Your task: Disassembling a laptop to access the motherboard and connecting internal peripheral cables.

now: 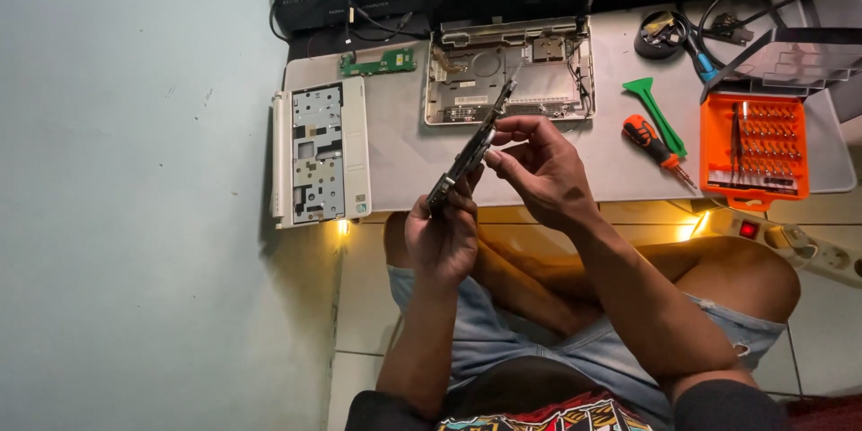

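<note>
A dark circuit board [471, 148] is held edge-on above the near side of a low grey table [404, 148]. My left hand [442, 232] grips its lower end from below. My right hand [539, 166] pinches its upper part between thumb and fingers. Just behind the board lies an opened laptop base [509, 72] with its inner parts showing and its dark screen tilted up.
A white keyboard panel [321, 153] lies face down at the table's left. A small green board [377, 62] rests behind it. To the right lie a green pry tool [655, 110], an orange screwdriver [654, 145] and an orange bit case [754, 145]. A power strip [795, 242] sits on the floor.
</note>
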